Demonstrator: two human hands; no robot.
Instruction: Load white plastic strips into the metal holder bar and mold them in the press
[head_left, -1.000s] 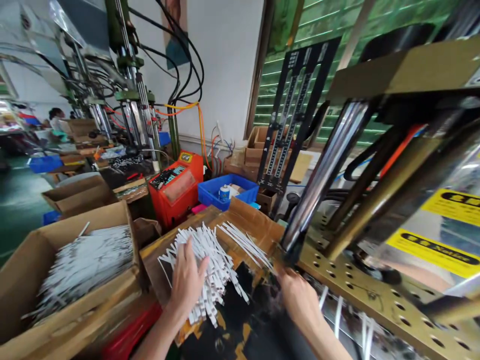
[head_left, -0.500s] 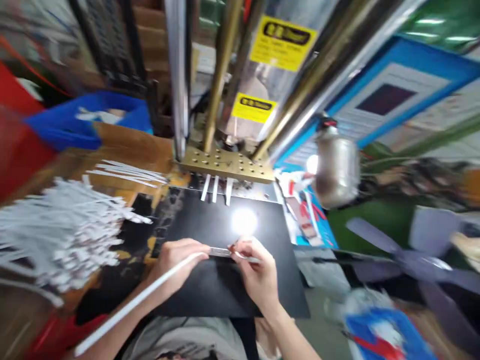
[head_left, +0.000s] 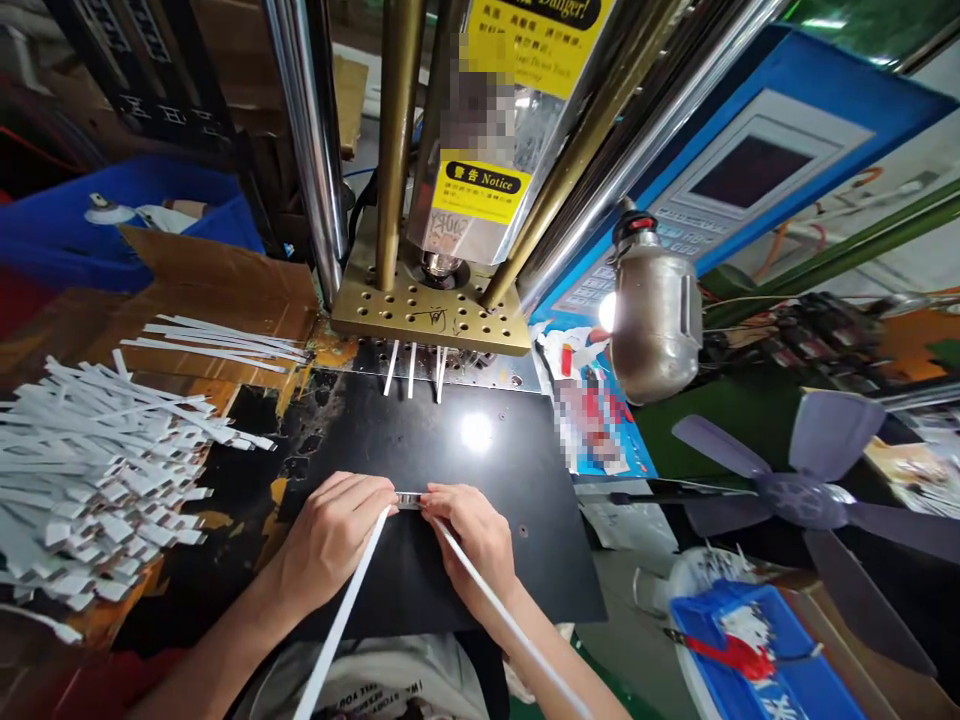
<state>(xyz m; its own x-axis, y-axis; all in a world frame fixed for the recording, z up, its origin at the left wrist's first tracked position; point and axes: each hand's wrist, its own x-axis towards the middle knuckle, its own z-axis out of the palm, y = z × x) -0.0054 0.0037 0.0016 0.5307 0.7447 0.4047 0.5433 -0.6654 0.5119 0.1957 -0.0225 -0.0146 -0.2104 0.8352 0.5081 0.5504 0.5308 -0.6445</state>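
The white strips [head_left: 352, 600] meet end to end over the black plate [head_left: 480, 450], one in each hand. The left hand [head_left: 330, 535] pinches the upper end of the strip that runs down past the left wrist; the right hand [head_left: 472, 535] is closed on the end of a second strip [head_left: 510, 625] that slants down along the right forearm. A small shiny piece [head_left: 409, 499] sits between the two sets of fingertips, right where the ends come together.

Half a second ago only the left strip showed clearly, and the right hand held a clear thin piece out to its side; now both hands have drawn closer and the second strip trails from the right grip. A second ago the left hand lay on the heap of strips [head_left: 90, 480], which now rests well to the left of the grip. Beyond the fingertips, three strips [head_left: 412, 370] stick out from under the brass plate [head_left: 431, 310] of the press. To the right of the grip stand a metal lamp [head_left: 656, 315] and a fan [head_left: 802, 495].
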